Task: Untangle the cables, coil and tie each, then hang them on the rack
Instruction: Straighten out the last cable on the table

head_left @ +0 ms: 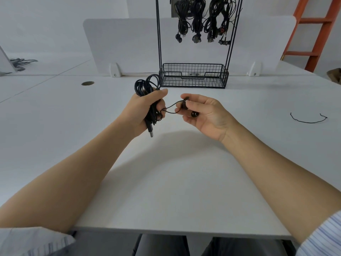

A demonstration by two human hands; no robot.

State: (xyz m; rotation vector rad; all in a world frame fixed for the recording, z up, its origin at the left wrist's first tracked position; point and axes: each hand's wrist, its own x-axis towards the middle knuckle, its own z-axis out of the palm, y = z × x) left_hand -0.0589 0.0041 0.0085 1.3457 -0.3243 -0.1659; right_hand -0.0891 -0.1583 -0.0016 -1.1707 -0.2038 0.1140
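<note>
The left hand [145, 109] is closed in a fist round the middle of the cable [145, 85], already gathered into a long bundle: loops stand up above the fist, and a USB plug [151, 131] hangs out below it. The bundle's long axis runs up and away from the person. The right hand [204, 115], just beside the left, pinches the cable's other end [184, 105] between thumb and fingertips. A short slack span crosses the gap between the hands, roughly left to right.

So the last free length lies to the right of the bundle. By my reading, it needs laying in before tying. The tie [308, 120] is a thin black wire lying on the desk [166, 182], well apart to the right. The right hand is much the nearer, but it would have to let go of the end first.

The desk is white. The rack [158, 34] stands at its far edge, straight beyond the hands, with a wire basket [192, 64] at its foot. Several tied cables [197, 17] hang from its top. Behind is a white divider [120, 43], an orange ladder [321, 32] at far right, and a grommet hole [87, 83] to the left
</note>
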